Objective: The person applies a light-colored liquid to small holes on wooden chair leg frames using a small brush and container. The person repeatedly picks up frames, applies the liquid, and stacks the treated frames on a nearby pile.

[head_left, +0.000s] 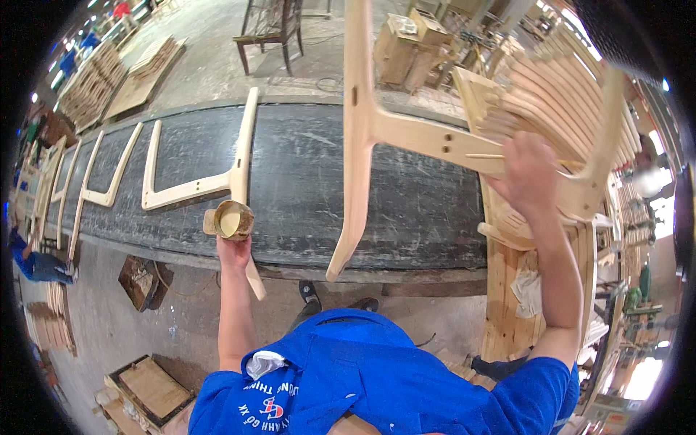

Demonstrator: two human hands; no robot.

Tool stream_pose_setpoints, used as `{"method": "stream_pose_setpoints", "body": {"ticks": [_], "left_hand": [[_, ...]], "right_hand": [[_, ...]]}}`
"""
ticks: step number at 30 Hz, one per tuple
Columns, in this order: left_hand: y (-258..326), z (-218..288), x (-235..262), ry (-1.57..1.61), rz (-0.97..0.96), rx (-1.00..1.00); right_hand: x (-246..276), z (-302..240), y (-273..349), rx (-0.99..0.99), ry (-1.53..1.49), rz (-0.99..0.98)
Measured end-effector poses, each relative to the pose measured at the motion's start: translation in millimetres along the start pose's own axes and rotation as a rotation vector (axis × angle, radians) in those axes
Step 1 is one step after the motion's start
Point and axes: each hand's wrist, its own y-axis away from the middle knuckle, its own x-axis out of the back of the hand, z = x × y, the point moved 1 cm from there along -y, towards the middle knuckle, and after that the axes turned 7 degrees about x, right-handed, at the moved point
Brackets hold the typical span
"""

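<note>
- Left hand (234, 250): wrapped round the cup (243, 223); I should hold it level, lest the pale contents spill.
- Wooden frame (417, 131): mostly left of my right grip, two holes beside it.
- Right hand (531, 174): clamped on the crossbar, thin stick (481, 156) jutting left; firm, steady pressure advisable.

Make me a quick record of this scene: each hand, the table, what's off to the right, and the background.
Left hand: holds a cup with pale contents
Right hand: grips a pale wooden frame; thin stick juts out beside it
Table: dark, scuffed; more frames toward the left
Right: stacked curved pieces
Background: brown chair
</note>
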Motion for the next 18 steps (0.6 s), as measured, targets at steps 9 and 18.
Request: {"method": "stream_pose_setpoints", "body": {"ticks": [9, 18], "left_hand": [[3.2, 46.1, 52.9, -0.018, 0.042, -0.013], [-24.0, -0.1, 19.0, -0.215, 0.069, 0.189]], "right_hand": [[-155.6, -136.8, -94.8, 0.254, -0.257, -0.172], [-217.4, -152.7, -67.3, 0.202, -0.700, -0.045]]}}
